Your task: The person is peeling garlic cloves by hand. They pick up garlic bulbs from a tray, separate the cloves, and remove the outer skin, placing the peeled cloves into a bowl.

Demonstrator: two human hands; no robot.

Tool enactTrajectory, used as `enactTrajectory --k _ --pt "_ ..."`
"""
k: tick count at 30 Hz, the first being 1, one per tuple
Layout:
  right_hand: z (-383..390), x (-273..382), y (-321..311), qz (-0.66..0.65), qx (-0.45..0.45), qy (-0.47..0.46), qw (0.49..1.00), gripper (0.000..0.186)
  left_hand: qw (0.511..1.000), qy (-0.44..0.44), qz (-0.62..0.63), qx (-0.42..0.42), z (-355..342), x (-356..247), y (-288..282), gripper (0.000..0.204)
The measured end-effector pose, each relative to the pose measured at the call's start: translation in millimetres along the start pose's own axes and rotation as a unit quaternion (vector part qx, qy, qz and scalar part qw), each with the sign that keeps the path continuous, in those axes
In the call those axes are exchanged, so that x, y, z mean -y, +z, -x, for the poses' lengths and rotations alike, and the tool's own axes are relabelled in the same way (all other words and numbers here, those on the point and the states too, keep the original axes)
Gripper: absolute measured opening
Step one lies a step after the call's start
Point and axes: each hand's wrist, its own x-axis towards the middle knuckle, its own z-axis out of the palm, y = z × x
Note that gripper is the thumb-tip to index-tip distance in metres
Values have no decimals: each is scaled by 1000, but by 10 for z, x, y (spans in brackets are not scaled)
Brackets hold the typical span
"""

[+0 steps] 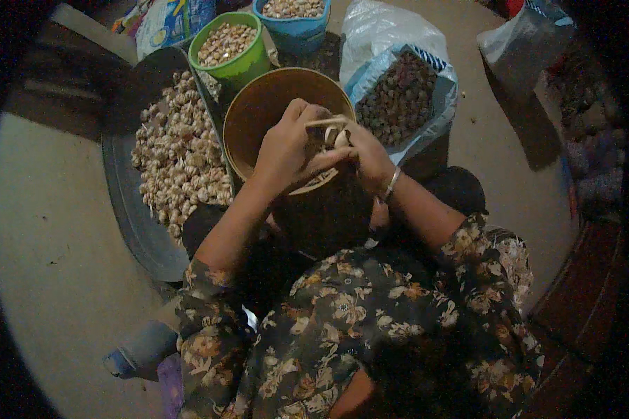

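Note:
Both hands are over a tan bucket point(286, 74) between my legs, breaking at a pale garlic bulb point(340, 138). My left hand point(290, 140) is closed on it from the left, thumb beneath. My right hand point(367, 153), with a bracelet at the wrist, grips it from the right, fingers partly hidden behind it. Some pale pieces show low inside the bucket, mostly covered by my hands. To the left, many whole garlic bulbs point(182, 146) lie heaped on a wide grey metal tray point(122, 202).
Behind stand a green bucket point(227, 66) and a blue bucket point(293, 31), both full of cloves. Right of them are a white sack point(370, 28) and an open bag point(444, 84) of dark, small round items. Another bag point(510, 49) stands on the floor point(503, 195) at upper right.

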Motion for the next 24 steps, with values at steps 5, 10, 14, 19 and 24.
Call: enactTrajectory --k 5,10,14,19,24 --pt "27 -10 -95 -241 51 150 957 24 934 -123 323 87 -13 81 100 26" --pt "27 -53 -156 -194 61 157 966 27 861 -194 454 127 -40 39 50 27" --pt "62 -9 -95 -116 -3 134 984 25 901 -156 383 128 -27 123 168 27" --pt "67 -17 1 -91 -76 81 990 29 888 -210 407 44 -43 134 320 28" --pt "-40 -122 -133 -266 31 23 963 30 790 -320 521 46 -97 25 197 33"
